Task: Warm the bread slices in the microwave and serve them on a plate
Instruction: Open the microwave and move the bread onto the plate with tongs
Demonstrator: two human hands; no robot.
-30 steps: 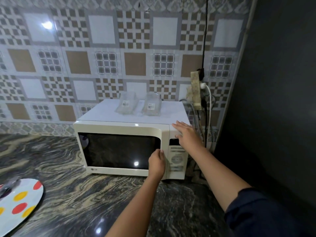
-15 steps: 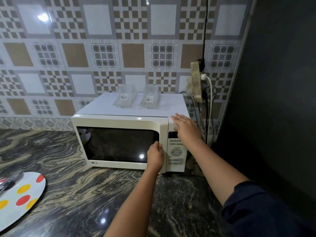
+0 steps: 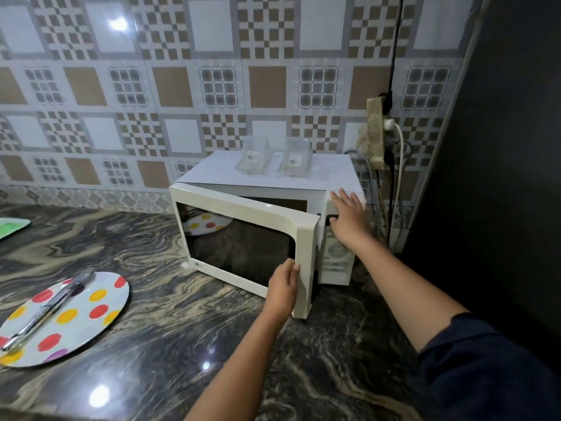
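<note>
The left hand [image 3: 283,287] grips the free edge of the door [image 3: 243,235], fingers curled round it. The right hand [image 3: 349,220], fingers spread, braces the microwave [image 3: 331,174]. Shut a moment ago, the door now stands half open, ready for loading or unloading. No bread shows, and the inside is hidden. The plate [image 3: 100,317] on the tabletop [image 3: 188,323] holds only tongs [image 3: 45,314].

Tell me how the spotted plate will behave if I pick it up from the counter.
The plate looks thin and flat, so probably light and stiff. The tongs lie loose across it, so they would likely slide off if it tilts. The counter is glossy, so a push would probably make it skate.
</note>
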